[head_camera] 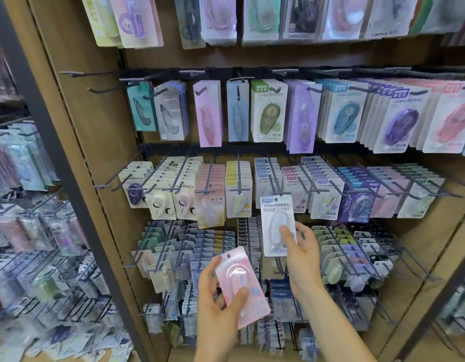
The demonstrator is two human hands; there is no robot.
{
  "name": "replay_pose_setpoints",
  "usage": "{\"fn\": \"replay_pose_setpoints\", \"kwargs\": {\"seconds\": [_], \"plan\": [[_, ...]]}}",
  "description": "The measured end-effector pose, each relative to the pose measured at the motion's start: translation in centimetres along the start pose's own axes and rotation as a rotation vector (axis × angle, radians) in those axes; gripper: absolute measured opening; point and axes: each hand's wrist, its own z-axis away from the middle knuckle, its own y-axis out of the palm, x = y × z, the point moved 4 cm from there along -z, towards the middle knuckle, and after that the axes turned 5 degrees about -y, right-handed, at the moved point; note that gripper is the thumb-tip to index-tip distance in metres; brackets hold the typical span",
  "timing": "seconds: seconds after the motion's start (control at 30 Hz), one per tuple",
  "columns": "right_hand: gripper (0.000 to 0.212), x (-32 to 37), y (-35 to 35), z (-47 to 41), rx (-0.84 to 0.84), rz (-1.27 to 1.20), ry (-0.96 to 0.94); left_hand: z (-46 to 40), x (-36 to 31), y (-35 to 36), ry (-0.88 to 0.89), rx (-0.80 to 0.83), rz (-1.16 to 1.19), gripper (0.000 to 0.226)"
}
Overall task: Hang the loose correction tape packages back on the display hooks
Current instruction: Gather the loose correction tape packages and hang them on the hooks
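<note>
Both forearms come up from the bottom edge, nearest the camera. Left hand (221, 291) grips a pink package (243, 287), thumb pressed on the clear blister, fingers curled behind the left edge; package tilted, hang hole at its upper left, not on any hook. Right hand (300, 253) pinches a white package (278, 226) by its lower right corner, thumb on the blister front, fingers behind. White package upright, held just right of and above the pink package, the two apart. Its hang hole sits near the tip of a dark hook (274, 178) in the second row; cannot tell if the hook is through the hole.

Relative to the pink package: far left, a dark metal post (56, 158) and beyond it a blurred neighbouring rack (30, 231) of hanging packs. Up and left, a brown back panel (95, 126) with a few bare hooks (103, 88). Straight above, cream and pink card packs (210, 194) hanging in deep stacks. Higher, a row of pastel packs (269, 111) on a black rail, green one marked Campus. Up and right, purple and blue packs (358, 202) on long hooks. Right, at the same height, grey-green packs (335, 259) on lower hooks. Just below the right wrist, clear packs marked Campus (279, 293). Top row packs blurred, MONO print legible.
</note>
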Motion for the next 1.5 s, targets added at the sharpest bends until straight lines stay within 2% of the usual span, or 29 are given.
{"fn": "replay_pose_setpoints", "kwargs": {"seconds": [0.27,0.43,0.6,0.63,0.7,0.8,0.87,1.0,1.13,1.23,1.33,1.5], "plan": [[0.025,-0.6,1.4,-2.4,-0.098,0.03,0.032,0.1,-1.3,-0.3,-0.001,0.015,0.008,0.074],[0.036,-1.3,3.9,-7.5,-0.178,0.014,0.232,0.2,-1.4,-0.5,-0.038,0.027,-0.001,0.053],[0.071,-2.0,3.3,-7.9,-0.214,0.082,0.323,0.7,-1.6,0.1,-0.021,0.077,-0.03,0.041],[0.07,-1.8,2.6,-6.6,-0.202,0.076,0.329,0.9,-1.6,0.3,-0.018,0.086,-0.035,0.04],[0.054,-1.5,0.8,-2.7,-0.107,0.052,0.337,1.1,-1.4,0.6,-0.02,0.098,-0.049,0.039],[0.032,0.1,-2.3,4.3,0.19,0.063,0.335,1.1,-0.6,1.8,-0.025,0.11,-0.083,0.039],[0.027,1.1,-4.3,7.3,0.303,0.056,0.303,1.1,0.0,3.3,-0.025,0.125,-0.121,0.037],[0.034,1.4,-9.0,8.2,0.186,0.015,0.247,1.7,1.3,8.0,-0.04,0.216,-0.175,0.034],[0.021,1.6,-13.8,7.6,0.021,-0.016,0.199,3.1,2.3,13.0,-0.039,0.32,-0.262,0.026],[0.023,1.8,-16.4,6.7,-0.031,-0.051,0.17,3.5,2.9,15.6,-0.026,0.373,-0.299,0.013],[0.027,3.3,-18.5,3.9,-0.087,-0.057,0.07,3.6,3.7,16.4,-0.055,0.359,-0.325,0.014],[0.014,5.9,-22.1,-3.5,-0.254,-0.096,-0.01,4.2,5.4,15.3,-0.185,0.329,-0.32,0.012]]}}
